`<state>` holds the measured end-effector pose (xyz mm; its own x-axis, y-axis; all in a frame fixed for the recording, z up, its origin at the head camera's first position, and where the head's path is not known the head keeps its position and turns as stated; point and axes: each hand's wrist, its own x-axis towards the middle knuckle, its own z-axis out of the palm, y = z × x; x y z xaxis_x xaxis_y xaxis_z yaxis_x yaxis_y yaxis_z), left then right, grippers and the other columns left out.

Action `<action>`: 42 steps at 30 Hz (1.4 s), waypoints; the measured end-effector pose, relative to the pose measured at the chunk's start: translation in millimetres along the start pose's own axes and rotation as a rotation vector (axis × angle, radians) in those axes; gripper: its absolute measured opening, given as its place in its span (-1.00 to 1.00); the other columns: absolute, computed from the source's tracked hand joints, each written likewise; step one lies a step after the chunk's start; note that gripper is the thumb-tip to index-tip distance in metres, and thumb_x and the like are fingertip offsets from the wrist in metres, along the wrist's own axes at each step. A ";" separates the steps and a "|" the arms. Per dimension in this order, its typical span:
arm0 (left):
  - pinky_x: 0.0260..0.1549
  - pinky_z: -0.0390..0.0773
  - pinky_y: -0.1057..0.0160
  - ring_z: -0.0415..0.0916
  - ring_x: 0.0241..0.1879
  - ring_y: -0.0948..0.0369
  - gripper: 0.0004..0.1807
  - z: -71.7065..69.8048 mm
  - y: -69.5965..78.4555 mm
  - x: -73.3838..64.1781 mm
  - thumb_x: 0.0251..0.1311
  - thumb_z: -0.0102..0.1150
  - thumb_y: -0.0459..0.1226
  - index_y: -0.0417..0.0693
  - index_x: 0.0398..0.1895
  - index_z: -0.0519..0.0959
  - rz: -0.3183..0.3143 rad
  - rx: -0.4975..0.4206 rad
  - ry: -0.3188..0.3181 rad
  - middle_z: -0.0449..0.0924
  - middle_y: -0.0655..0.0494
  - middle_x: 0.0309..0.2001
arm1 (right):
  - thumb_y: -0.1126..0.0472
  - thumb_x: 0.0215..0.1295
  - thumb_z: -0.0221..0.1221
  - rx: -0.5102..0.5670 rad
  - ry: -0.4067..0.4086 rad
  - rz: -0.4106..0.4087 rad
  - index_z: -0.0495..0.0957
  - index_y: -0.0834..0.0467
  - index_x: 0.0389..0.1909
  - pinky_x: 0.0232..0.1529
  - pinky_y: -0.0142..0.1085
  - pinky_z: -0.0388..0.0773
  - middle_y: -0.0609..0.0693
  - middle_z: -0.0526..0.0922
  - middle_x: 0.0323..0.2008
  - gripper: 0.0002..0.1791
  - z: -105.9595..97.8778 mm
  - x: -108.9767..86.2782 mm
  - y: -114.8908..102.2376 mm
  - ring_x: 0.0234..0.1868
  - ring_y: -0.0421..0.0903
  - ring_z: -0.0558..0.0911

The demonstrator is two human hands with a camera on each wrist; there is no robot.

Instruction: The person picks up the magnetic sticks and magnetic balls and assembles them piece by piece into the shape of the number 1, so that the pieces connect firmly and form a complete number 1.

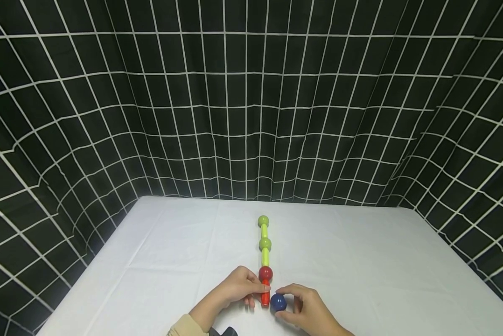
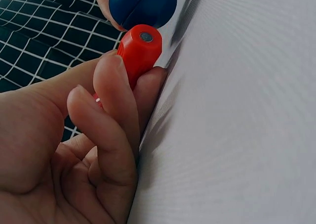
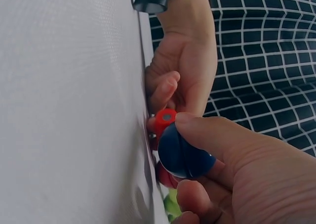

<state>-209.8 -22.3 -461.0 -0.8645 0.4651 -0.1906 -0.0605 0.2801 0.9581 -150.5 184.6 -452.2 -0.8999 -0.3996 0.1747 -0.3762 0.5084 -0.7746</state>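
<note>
A straight chain of balls and rods lies on the white table, running away from me. Its near part is a red rod (image 1: 265, 298) joined to a red ball (image 1: 266, 273); beyond come a green rod (image 1: 265, 256), a green ball (image 1: 265, 243), another rod and a far green ball (image 1: 263, 221). My left hand (image 1: 240, 285) pinches the red rod between thumb and fingers. In the left wrist view the rod's free end shows a grey metal disc (image 2: 146, 37). My right hand (image 1: 305, 308) pinches a blue ball (image 1: 278, 302) just right of that end.
White cloth covers the table (image 1: 360, 261). A black curtain with white grid lines (image 1: 251, 116) hangs behind it and along both sides. A dark device (image 1: 228, 331) shows at my left wrist, below a beige sleeve (image 1: 186, 326).
</note>
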 end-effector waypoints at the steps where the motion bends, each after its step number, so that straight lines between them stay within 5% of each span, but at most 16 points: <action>1: -0.87 0.26 0.57 0.34 -0.87 0.42 -0.72 0.1 0.4 -0.1 0.00 0.33 -0.16 -0.22 -0.58 0.62 0.001 0.002 0.003 0.50 0.17 -0.76 | 0.07 -0.02 0.37 0.005 -0.003 -0.010 0.59 0.22 -0.12 -0.67 -0.48 0.38 0.03 0.66 -0.24 -0.55 0.3 -0.2 0.1 -0.65 -0.46 0.32; 11: -0.88 0.25 0.57 0.33 -0.88 0.42 -0.72 0.2 2.3 -0.4 0.00 0.33 -0.15 -0.23 -0.59 0.62 0.008 0.006 0.003 0.49 0.16 -0.77 | 0.11 0.00 0.37 -0.021 0.026 -0.173 0.61 0.18 -0.20 -0.68 -0.52 0.37 -0.06 0.64 -0.31 -0.66 5.1 0.4 -0.5 -0.63 -0.52 0.28; 35: -0.88 0.27 0.56 0.35 -0.87 0.42 -0.72 1.0 -1.0 1.9 0.02 0.31 -0.15 -0.23 -0.56 0.62 0.003 0.006 -0.001 0.53 0.14 -0.75 | 0.11 -0.06 0.39 -0.025 -0.048 -0.109 0.65 0.16 -0.21 -0.59 -0.52 0.42 -0.11 0.62 -0.26 -0.65 19.9 -2.6 -15.6 -0.51 -0.47 0.38; 42: -0.87 0.28 0.56 0.35 -0.87 0.42 -0.72 0.6 -1.4 1.9 0.02 0.31 -0.15 -0.23 -0.55 0.63 0.002 0.000 -0.006 0.54 0.14 -0.74 | 0.20 -0.04 0.38 -0.065 -0.007 -0.230 0.63 0.22 -0.20 -0.62 -0.56 0.39 -0.04 0.59 -0.27 -0.65 21.9 -3.0 -13.3 -0.56 -0.49 0.34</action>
<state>-211.1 -21.3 -462.9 -0.8615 0.4709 -0.1900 -0.0587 0.2794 0.9584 -138.0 162.3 -455.7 -0.7872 -0.5158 0.3381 -0.5851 0.4515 -0.6736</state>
